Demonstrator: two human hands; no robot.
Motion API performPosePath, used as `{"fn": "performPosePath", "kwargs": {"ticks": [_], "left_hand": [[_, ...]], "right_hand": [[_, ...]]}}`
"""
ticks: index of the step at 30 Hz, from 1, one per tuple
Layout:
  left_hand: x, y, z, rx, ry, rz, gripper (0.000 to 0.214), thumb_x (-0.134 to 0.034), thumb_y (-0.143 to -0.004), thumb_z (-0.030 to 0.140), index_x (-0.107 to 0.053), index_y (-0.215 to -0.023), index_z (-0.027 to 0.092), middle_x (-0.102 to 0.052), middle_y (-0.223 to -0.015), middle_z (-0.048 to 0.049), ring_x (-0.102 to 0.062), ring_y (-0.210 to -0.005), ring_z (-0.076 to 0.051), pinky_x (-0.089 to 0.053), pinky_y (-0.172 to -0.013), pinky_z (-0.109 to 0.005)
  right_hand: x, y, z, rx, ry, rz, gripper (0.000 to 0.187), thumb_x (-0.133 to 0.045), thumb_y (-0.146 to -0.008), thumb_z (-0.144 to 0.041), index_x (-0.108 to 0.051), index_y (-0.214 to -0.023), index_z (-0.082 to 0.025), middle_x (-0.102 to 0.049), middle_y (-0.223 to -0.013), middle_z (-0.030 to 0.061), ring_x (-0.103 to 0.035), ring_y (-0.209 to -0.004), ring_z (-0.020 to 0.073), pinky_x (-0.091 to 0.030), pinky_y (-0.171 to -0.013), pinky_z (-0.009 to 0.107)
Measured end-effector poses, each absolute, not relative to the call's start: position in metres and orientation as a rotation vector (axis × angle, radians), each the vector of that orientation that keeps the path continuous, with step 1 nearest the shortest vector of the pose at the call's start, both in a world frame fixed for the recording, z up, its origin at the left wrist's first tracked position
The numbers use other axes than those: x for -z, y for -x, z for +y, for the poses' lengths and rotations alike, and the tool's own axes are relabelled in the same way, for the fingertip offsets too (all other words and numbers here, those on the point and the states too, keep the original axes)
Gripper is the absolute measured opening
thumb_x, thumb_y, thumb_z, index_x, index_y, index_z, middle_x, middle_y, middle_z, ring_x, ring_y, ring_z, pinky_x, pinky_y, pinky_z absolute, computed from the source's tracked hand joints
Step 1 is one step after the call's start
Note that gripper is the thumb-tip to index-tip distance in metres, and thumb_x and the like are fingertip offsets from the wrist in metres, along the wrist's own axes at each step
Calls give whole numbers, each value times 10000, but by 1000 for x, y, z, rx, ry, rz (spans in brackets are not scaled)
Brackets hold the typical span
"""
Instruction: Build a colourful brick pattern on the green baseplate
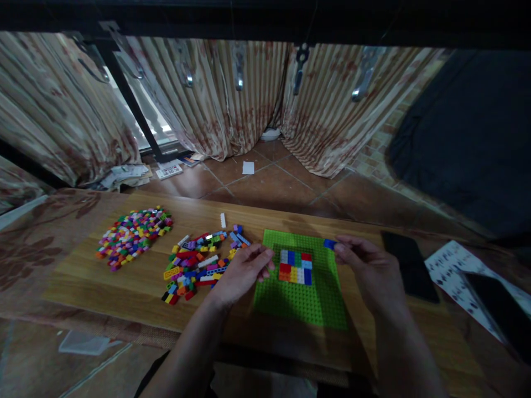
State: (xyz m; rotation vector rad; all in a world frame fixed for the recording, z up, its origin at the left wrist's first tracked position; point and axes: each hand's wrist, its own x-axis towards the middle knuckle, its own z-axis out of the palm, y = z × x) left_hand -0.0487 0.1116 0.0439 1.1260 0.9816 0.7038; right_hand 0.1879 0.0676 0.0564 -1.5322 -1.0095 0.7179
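My right hand (360,262) pinches a blue toy brick (329,244) between thumb and fingers, above the upper right edge of the green studded baseplate (323,304). On the plate sits a block of joined bricks (295,267) in red, blue, white, green, orange and yellow. My left hand (248,270) is over the plate's left edge, its thumb and fingertips pressed together; whether anything small is between them I cannot make out. Just left of it lies a loose pile of mixed long and short bricks (194,262), partly covered by that hand.
A second heap of small bricks (135,235) lies farther left on the wooden board (83,282). One white brick (223,220) stands apart near the far edge. A black tablet-like slab (409,265), a printed sheet (450,276) and a dark phone-like device (500,309) lie at right.
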Motion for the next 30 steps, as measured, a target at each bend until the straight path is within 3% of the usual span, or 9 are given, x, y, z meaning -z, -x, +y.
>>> {"fn": "performPosePath", "kwargs": {"ticks": [9, 30], "left_hand": [[-26, 39, 108, -686, -1295, 1089, 243, -579, -828, 391, -616, -844, 152, -584, -678, 17, -526, -570, -95, -393, -533, -204], [-15, 40, 108, -686, -1560, 1092, 193, -548, -849, 311, -664, -847, 157, -619, -737, -6, -539, -659, -123, -407, -611, -224]], "right_hand": [[-47, -198, 65, -1027, 1728, -1222, 281, -717, -694, -369, -712, -915, -195, -736, -838, 36, -674, -780, 198, -522, -738, 335], [-50, -184, 66, -1139, 1647, -1349, 253, -666, -714, -359, -699, -917, -212, -739, -889, 35, -671, -812, 198, -511, -773, 344]]}}
